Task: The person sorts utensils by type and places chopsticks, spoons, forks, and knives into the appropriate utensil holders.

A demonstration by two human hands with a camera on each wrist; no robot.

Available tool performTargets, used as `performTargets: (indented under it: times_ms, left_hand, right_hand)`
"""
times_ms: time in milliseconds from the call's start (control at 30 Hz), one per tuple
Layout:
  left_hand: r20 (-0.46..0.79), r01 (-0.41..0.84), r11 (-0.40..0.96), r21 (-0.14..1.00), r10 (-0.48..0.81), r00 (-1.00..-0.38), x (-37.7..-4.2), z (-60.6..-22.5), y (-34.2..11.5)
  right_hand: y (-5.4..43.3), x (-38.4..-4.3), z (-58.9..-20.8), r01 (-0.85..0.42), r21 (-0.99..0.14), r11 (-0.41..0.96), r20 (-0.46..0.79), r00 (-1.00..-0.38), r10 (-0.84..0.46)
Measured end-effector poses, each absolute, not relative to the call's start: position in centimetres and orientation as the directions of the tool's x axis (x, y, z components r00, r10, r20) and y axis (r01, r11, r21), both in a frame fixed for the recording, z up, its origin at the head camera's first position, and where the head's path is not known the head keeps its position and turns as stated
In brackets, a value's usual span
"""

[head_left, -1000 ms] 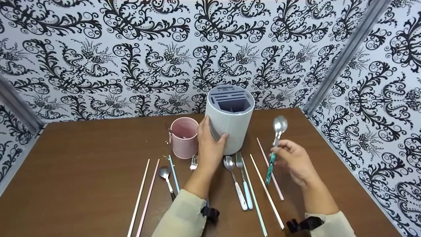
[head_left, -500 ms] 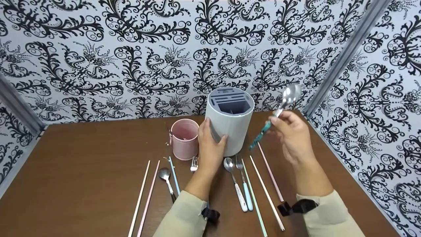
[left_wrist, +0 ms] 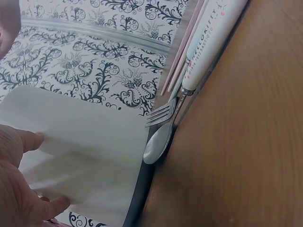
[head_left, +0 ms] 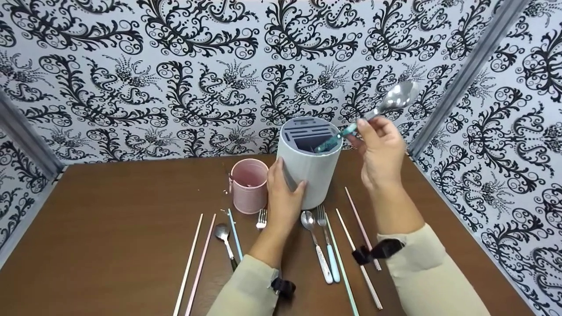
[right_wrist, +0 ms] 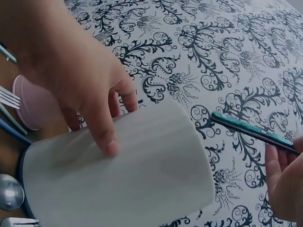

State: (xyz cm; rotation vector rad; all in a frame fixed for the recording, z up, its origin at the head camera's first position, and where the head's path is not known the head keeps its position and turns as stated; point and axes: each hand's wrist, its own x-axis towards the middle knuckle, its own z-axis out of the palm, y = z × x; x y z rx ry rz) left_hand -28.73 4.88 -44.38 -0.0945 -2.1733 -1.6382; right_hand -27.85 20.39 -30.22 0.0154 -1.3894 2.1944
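One teal-handled metal spoon (head_left: 392,100) was pinched in the right hand (head_left: 383,156), its handle end just above the top of a white cylindrical utensil holder (head_left: 319,177) that the left hand (head_left: 285,199) gripped.

Teal-handled spoon (right_wrist: 255,131) near holder (head_left: 316,175): bowl cut off, right wrist view.
Fork (head_left: 261,224) left of holder: handle behind left forearm (head_left: 265,250).

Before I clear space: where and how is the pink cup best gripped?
Grip the pink cup round its outer wall, probably from the left: it stands upright and round, while the left hand and holder crowd its right side.
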Motion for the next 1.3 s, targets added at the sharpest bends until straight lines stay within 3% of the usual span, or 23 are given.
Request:
performTargets:
  times_ms: [300,633,967,1300]
  left_hand:
    - [0.399,0.326,0.317,0.891,-0.201,-0.895,-28.7,-44.6,4.9]
    - [0.428,0.353,0.319,0.88,-0.206,-0.88,-28.6,-44.7,5.1]
    - [0.437,0.36,0.328,0.873,-0.199,-0.877,-28.6,-44.7,5.0]
    - [0.421,0.347,0.324,0.88,-0.194,-0.886,-28.7,-44.6,4.9]
  right_hand:
    - [17.8,-30.7,-32.1,-0.484,-0.873,0.055,0.466,-0.799,0.38]
    - [17.1,-31.3,-34.3,-0.427,-0.804,0.414,0.548,-0.801,0.239]
    - [16.5,-31.8,-34.1,-0.403,-0.691,0.6,0.554,-0.828,0.082]
    - [16.3,-31.9,-34.1,-0.374,-0.499,0.781,0.537,-0.842,-0.06]
